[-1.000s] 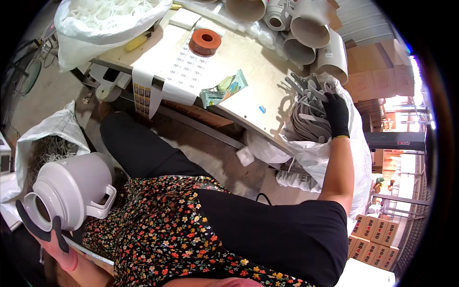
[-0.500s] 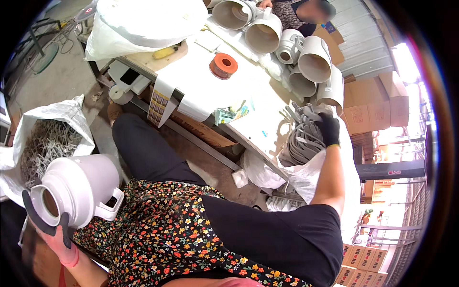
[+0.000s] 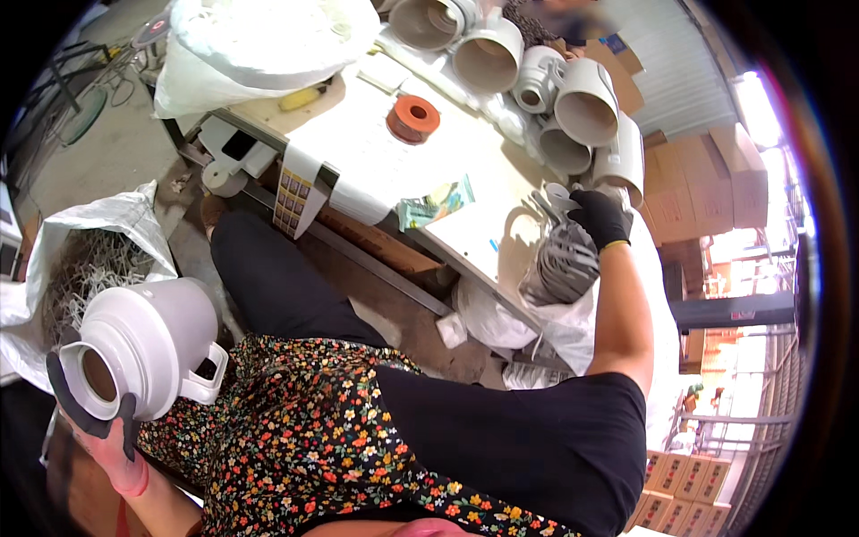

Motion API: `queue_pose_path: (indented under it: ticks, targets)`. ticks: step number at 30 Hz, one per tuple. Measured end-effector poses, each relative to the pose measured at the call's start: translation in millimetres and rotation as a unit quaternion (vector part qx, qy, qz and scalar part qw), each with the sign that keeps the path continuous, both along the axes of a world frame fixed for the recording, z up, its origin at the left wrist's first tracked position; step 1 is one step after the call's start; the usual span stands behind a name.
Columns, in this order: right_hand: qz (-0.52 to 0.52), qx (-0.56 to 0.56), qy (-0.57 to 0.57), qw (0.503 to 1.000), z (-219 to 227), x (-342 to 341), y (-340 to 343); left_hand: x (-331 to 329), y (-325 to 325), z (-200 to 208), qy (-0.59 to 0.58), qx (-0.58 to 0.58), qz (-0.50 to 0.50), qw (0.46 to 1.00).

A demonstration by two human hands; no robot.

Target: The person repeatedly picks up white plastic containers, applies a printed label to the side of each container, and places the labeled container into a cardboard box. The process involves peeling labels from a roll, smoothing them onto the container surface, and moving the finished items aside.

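At the lower left, my left hand (image 3: 103,430), in a pink glove with dark grey fingers, grips the neck rim of a light grey plastic jug body (image 3: 157,345). The jug lies tilted on its side, its round opening toward the hand and its side handle to the right. My right hand (image 3: 601,217), in a black glove, is closed at the top of a bundle of curved grey plastic strips (image 3: 565,268) at the table's right end. A pale grey piece with a rounded end (image 3: 560,197) shows at its fingertips; the palm side is hidden.
Several more grey jug bodies (image 3: 586,103) stand along the far side of the table (image 3: 358,116). An orange tape roll (image 3: 412,119), a green packet (image 3: 436,208) and a large white sack (image 3: 259,54) are on it. A bag of shavings (image 3: 98,268) stands left; cartons (image 3: 702,183) are right.
My right hand has moved slightly up and left over the strips, and a pale rounded piece now shows at its fingers. The left hand still holds the jug body, nearly unmoved.
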State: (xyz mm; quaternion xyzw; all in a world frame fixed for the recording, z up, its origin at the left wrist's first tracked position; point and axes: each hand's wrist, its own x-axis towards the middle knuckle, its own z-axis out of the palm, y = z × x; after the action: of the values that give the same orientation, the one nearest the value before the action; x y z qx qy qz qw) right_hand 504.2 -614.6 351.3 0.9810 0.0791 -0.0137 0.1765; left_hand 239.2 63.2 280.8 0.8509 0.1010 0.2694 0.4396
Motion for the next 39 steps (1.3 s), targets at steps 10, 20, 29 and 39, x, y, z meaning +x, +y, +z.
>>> queue_pose_path:
  ticks: [10,20,29,39]
  targets:
    - [0.064,-0.018,-0.006,0.998,-10,11,-19,2,3,-7,-0.012,-0.014,-0.036,0.999]
    - [-0.179,0.204,-0.147,0.951,-31,-48,-123,3,-14,-4,-0.032,-0.122,0.007,0.992]
    - [-0.006,0.093,-0.223,0.970,-91,-14,-7,-6,2,-15,0.022,-0.042,0.006,0.999]
    - [-0.154,0.176,-0.303,0.924,-100,48,-31,-31,-2,-25,-0.050,-0.053,0.054,0.996]
